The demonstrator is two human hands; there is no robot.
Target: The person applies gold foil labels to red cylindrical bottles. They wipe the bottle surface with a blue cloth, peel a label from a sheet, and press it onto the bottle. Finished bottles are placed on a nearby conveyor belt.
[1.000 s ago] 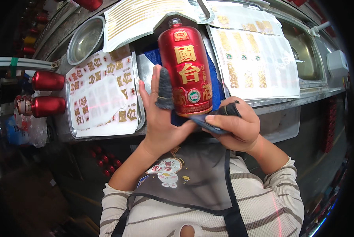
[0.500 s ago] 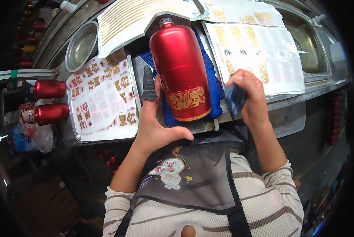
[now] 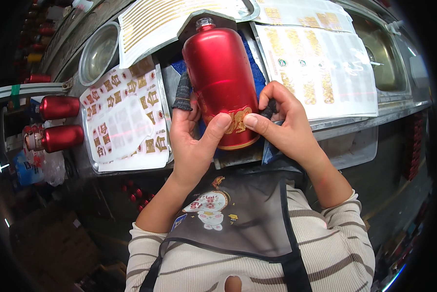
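Observation:
A large glossy red bottle [image 3: 221, 73] lies tilted on blue cloth [image 3: 253, 56], its clear glass neck pointing away from me. Both my hands clasp its lower end. My left hand [image 3: 190, 138] wraps the left side, its thumb pressed on the gold dragon-like decal [image 3: 238, 122]; a dark finger cot [image 3: 182, 92] covers one finger. On the other side, my right hand [image 3: 290, 127] grips the bottle with its thumb on the same decal. Below the right palm shows a dark blue flat piece [image 3: 271, 155]; whether that hand holds it I cannot tell.
Sheets of gold decals [image 3: 321, 73] lie at right, others on a tray [image 3: 93, 163] at left, with gold-striped sheets [image 3: 150, 29] behind. A clear bowl [image 3: 99, 53] stands back left, a metal basin [image 3: 386, 53] far right. Two small red bottles [image 3: 62, 138] sit at the left edge.
My right hand has come in from the right and taken hold of the bottle. My left thumb has moved up onto the decal. The blue piece now sits lower, beneath my right hand.

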